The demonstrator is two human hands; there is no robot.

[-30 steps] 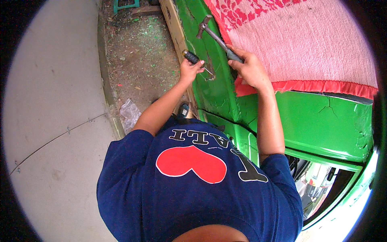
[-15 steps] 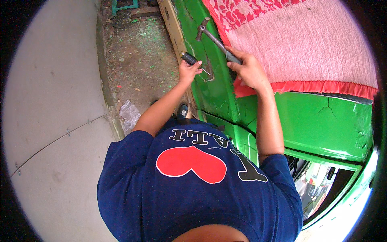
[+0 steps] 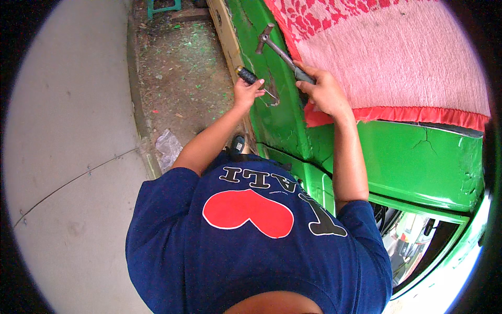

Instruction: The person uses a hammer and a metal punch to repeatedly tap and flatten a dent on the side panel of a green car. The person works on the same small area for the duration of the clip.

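My left hand (image 3: 244, 96) is closed round the black handle of a screwdriver (image 3: 247, 75). Its thin metal shank slants down to the green body panel (image 3: 282, 128) of a vehicle, and the tip is at a worn, scraped patch. In my right hand (image 3: 328, 95) is a hammer (image 3: 280, 51), gripped by its grey handle, with the metal head raised at the upper left of that hand. The hammer head is apart from the screwdriver. Below the right hand, part of the red cloth edge shows.
A pink and red towel (image 3: 387, 63) covers the vehicle's top at the right. A glass window (image 3: 410, 240) is at the lower right. To the left run a dirt strip (image 3: 180, 78) with a clear plastic bag (image 3: 168, 146) and a grey concrete surface (image 3: 73, 131). A green stool (image 3: 164, 8) stands far off.
Both hands and their tools show only a slight shift to the right in the picture. The screwdriver and the hammer stay in the same hands.
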